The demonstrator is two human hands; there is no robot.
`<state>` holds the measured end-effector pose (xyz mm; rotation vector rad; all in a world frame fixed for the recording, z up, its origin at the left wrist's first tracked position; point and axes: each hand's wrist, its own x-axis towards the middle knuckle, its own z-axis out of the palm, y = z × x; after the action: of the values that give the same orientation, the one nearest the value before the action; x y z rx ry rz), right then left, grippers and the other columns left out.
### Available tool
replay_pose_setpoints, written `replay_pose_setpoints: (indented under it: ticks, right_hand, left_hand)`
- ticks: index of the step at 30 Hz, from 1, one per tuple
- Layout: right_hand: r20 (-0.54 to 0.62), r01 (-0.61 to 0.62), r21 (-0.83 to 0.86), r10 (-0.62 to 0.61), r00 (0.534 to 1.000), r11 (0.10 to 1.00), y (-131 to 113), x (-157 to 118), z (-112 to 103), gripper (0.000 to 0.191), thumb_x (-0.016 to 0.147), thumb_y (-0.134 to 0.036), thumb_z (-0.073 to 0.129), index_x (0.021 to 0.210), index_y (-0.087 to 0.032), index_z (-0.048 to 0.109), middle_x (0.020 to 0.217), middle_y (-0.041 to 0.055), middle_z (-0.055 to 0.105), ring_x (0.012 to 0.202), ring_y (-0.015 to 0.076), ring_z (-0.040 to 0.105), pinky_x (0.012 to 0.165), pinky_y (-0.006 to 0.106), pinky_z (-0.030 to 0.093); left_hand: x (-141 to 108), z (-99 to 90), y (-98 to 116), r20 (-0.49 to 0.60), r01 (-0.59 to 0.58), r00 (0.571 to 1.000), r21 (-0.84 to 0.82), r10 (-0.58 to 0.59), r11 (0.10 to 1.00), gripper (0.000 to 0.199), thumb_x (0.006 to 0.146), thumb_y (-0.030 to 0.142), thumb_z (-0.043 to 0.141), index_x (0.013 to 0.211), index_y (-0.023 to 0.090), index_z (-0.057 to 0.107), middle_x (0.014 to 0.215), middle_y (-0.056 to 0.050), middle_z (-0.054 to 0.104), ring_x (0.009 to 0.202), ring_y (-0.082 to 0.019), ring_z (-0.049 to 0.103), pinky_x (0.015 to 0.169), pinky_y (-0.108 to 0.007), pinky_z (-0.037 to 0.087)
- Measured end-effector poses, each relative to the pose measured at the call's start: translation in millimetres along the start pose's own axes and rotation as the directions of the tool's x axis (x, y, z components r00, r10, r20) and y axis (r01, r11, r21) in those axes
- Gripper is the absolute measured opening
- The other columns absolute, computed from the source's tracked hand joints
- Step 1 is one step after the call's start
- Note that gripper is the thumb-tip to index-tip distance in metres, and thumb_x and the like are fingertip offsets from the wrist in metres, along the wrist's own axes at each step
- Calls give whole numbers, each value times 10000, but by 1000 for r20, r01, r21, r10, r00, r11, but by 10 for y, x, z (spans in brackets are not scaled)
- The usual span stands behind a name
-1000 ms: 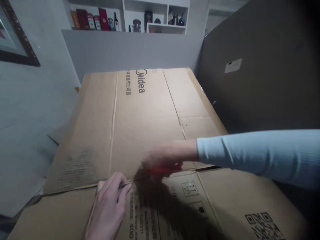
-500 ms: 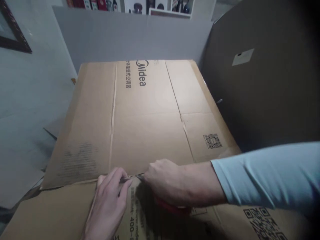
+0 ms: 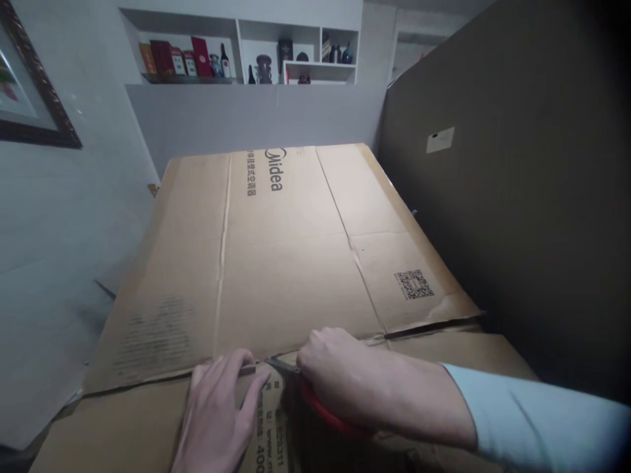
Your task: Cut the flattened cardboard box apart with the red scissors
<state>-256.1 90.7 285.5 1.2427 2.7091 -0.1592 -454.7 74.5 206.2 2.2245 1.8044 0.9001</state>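
Note:
A large flattened cardboard box (image 3: 286, 263) with "Midea" print lies in front of me. Near its closer edge, my right hand (image 3: 345, 378) is closed round the red handles of scissors (image 3: 335, 420). Their dark blades point left, at the seam between the large panel and the nearer cardboard (image 3: 113, 427). Just left of the blade tips, my left hand (image 3: 221, 407) grips the cardboard edge between thumb and fingers. How deep the blades sit in the cardboard cannot be made out.
A tall dark panel (image 3: 507, 197) stands along the right side. Behind the box is a grey panel (image 3: 246, 118), with shelves (image 3: 239, 49) of bottles, vases and red boxes above it. A framed picture (image 3: 37, 85) hangs at the upper left.
The view has tilted up, showing more of the shelves. My right forearm sits lower in view, and more of the red handles shows. My left hand still grips the cardboard edge.

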Motion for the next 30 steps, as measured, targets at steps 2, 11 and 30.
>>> replay_pose_setpoints:
  ticks: [2,11,30]
  right_hand:
    - [52,31,-15,-30,998,999,19,-10,-167,125,762,-169,579,743,-105,685,644,106,635,573,188,601,562,288,474]
    - [146,-250,396,209,967,883,523,-516,-651,289,844,-393,582,697,-146,574,557,-1,561,416,82,452,366,198,276]
    - [348,-172,687,-112,931,706,607,-382,-465,389,764,-552,680,879,-181,655,695,-26,548,598,82,439,484,195,311]
  left_hand:
    - [-9,6,-28,-42,-35,999,-12,34,999,212,869,465,548,901,261,595,905,-3,660,875,-228,578,853,-403,380]
    - [-13,-19,62,-10,49,999,-32,-49,998,246,864,490,498,848,256,568,863,-2,621,845,-245,514,833,-430,360]
    - [-54,-103,26,-338,-140,935,-85,104,987,142,950,329,476,859,237,534,898,19,521,839,-102,543,774,-179,388]
